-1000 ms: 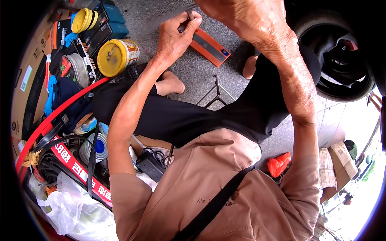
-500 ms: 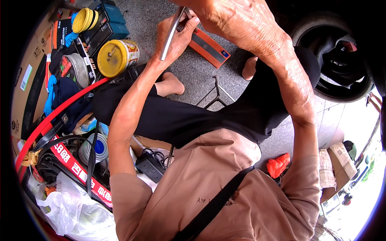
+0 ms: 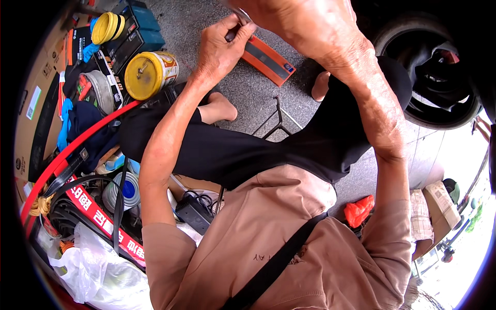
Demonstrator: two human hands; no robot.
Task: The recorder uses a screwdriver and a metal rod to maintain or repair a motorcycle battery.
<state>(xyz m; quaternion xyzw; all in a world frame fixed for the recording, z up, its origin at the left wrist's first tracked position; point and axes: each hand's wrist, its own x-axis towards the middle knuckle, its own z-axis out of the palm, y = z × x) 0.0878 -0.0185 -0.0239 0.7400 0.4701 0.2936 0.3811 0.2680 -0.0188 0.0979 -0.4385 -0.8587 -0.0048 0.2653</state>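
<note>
1. Brown shirt, lower middle: dark lettering is running across its chest.
2. Right hand, top centre: its fingers are going beyond the upper edge, so I cannot tell whether they are spread or closed.
3. Left hand, left of it: thumb and fingers are pinching a metal tool.
4. The tool is sitting near the top edge; its short shiny part is slanting from upper left to lower right. Which end is the tip, I cannot tell.
5. Orange-and-grey box, beyond the hands: it is pointing the same way, showing a blue label.
6. Left side: a red strip is bearing white characters; a carton is carrying a pale sticker.
</note>
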